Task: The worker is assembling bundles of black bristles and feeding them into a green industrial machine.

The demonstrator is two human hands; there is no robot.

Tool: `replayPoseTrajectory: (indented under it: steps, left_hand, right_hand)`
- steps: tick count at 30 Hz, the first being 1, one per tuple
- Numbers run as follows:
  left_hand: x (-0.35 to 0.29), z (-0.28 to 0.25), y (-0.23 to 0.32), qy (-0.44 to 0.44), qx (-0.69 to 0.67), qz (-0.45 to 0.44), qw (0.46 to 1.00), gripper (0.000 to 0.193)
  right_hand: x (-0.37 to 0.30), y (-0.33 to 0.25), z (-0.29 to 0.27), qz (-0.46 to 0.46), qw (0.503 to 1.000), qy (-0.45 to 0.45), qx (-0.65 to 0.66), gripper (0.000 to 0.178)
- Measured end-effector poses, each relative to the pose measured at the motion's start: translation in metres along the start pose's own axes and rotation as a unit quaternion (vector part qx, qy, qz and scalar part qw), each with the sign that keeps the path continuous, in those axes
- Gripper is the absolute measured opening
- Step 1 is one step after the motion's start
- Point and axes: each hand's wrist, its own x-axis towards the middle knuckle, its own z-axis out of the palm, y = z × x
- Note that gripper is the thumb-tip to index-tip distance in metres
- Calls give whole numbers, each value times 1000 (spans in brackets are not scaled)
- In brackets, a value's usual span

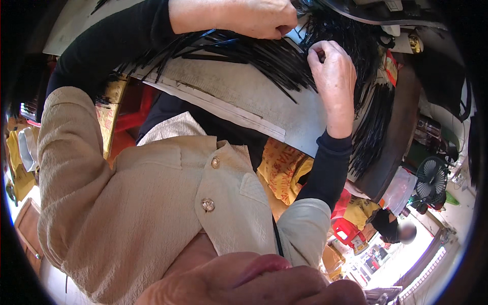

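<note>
At the top of the picture my left hand [272,20] is closed, its fingers curled down beside a spread of long thin black strips [254,53]. What its fingertips pinch, if anything, is too small to make out. Close by on its right, my right hand [333,66] is bent into a pinch, thumb meeting fingers, over the edge of a dark tangled heap of shiny black strands [330,28]. Nothing can be named between those fingertips. Both hands are over the pale work table [218,84], where the strips lie loosely side by side.
Another bundle of black strips [373,129] lies at the table's right side. Beyond are a small black fan [432,177], a clear plastic container [400,189] and a red jug [349,235]. Yellow printed sacks [282,170] sit below the table edge. A person [387,226] is farther off.
</note>
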Motion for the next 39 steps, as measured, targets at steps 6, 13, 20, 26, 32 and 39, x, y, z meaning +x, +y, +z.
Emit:
replayPoseTrajectory:
  steps: [6, 13, 20, 26, 32, 39]
  left_hand:
    - [3, 18, -4, 49, -10, 92, 995, 15]
    - [16, 25, 3, 72, 41, 136, 987, 15]
    - [11, 8, 0, 15, -27, 38, 999, 13]
    - [-1, -26, -1, -21, -145, -46, 988, 15]
    - [-12, -36, -12, -25, -195, -86, 977, 20]
    - [-7, -9, -26, -59, -347, -216, 911, 31]
  right_hand:
    - [7, -9, -4, 61, 997, -51, 17, 15]
    - [10, 2, -3, 69, 993, -75, 54, 16]
    - [1, 15, -2, 157, 947, -39, 278, 32]
    - [-1, 9, -13, 173, 920, -38, 348, 39]
    - [5, 4, -8, 199, 815, -43, 542, 17]
    - [17, -26, 0, 149, 707, 131, 679, 11]
